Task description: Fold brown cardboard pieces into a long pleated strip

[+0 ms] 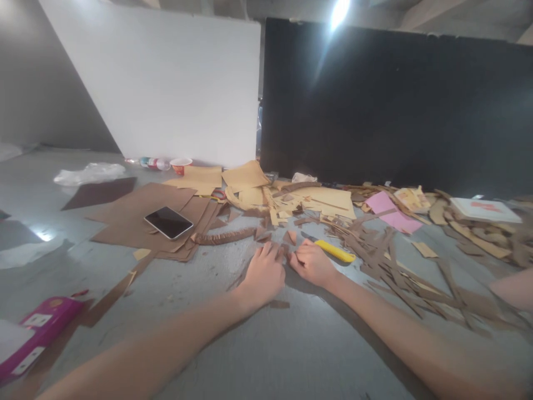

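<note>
Bare grey floor (266,344) is left open at six o'clock. Twelve o'clock is blocked by a yellow cutter (335,251) and cardboard scraps (291,208). Three o'clock is crowded with brown strips (400,266); at ten o'clock, cardboard sheets (137,219) are topped by a phone (169,222).

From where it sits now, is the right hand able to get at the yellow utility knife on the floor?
Probably yes. The right hand lies right beside the yellow utility knife, almost touching its near end. Only thin brown cardboard strips lie around the knife; nothing covers it.
</note>
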Available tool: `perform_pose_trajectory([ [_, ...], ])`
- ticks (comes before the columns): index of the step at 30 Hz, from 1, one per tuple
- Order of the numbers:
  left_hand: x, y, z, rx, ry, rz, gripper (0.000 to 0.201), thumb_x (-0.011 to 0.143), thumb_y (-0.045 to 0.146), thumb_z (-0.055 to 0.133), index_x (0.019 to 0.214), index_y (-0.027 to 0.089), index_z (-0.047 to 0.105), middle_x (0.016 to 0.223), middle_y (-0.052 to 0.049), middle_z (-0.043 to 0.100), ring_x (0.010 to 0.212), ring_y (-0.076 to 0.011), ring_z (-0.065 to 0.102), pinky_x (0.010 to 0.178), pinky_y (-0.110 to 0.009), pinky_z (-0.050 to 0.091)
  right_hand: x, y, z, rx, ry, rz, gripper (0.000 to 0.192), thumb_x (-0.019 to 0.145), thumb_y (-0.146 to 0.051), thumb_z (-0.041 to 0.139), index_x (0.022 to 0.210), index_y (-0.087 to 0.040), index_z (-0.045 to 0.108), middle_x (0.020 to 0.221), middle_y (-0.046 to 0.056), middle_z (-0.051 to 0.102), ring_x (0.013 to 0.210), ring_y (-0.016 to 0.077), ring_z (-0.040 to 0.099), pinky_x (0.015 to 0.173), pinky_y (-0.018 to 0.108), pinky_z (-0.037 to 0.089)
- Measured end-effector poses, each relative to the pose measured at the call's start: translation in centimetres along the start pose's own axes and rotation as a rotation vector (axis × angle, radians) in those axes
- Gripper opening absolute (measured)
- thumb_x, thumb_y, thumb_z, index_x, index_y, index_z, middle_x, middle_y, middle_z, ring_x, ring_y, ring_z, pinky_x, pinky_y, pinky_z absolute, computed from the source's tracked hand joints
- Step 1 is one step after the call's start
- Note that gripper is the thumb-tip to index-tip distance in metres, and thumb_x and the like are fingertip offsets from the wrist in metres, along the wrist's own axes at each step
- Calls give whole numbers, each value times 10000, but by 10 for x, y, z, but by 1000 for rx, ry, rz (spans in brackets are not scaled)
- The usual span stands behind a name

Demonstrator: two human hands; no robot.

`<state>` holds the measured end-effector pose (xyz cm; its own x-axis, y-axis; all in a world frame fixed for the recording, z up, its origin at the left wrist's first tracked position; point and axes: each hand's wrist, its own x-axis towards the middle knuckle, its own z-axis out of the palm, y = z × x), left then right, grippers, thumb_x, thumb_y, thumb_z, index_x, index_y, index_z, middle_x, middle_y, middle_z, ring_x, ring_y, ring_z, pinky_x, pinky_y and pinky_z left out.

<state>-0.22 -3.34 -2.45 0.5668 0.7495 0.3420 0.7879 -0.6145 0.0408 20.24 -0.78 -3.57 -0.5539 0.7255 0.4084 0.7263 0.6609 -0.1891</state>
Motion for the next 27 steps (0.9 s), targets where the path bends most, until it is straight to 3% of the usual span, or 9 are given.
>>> perform_pose_trajectory([
  [6,-1,0,1,33,-18,134,320,957,143,548,1214,129,738,1222,-160,697,1176,-317,587,1010,-457,494,0,1,3,64,48,14,647,1132,-379,316,539,-220,521,552,30,581,539,154,457,769,364,389],
  [9,-1,-2,3,16,-13,142,301,948,116,553,1176,137,748,1196,-147,709,1162,-301,604,1005,-436,501,1,4,2,210,131,184,668,1125,-467,340,544,-224,563,539,26,582,538,167,482,754,349,430],
  [13,1,-5,6,6,-20,206,294,960,115,561,1199,116,731,1209,-152,714,1205,-305,603,1044,-442,496,6,10,-2,421,242,432,548,1103,-478,386,808,-210,762,700,52,695,699,225,646,725,332,465],
  [18,2,-4,5,8,-72,227,211,965,137,600,1124,109,735,1166,-163,720,1214,-326,608,1043,-452,506,10,16,5,325,152,405,376,1068,-332,464,828,-217,730,963,54,680,938,215,665,898,344,442],
  [22,2,-3,5,8,-58,236,192,935,119,649,1108,89,727,1198,-185,711,1241,-328,612,1071,-439,496,8,17,13,183,103,410,345,1075,-308,492,797,-211,672,1031,49,634,1029,216,622,942,372,382],
  [27,1,-2,10,18,-50,238,242,932,113,647,1158,78,724,1203,-188,715,1225,-315,632,1057,-427,506,9,15,10,193,47,372,400,1090,-318,488,737,-202,638,1034,46,629,1037,218,595,924,383,356],
])
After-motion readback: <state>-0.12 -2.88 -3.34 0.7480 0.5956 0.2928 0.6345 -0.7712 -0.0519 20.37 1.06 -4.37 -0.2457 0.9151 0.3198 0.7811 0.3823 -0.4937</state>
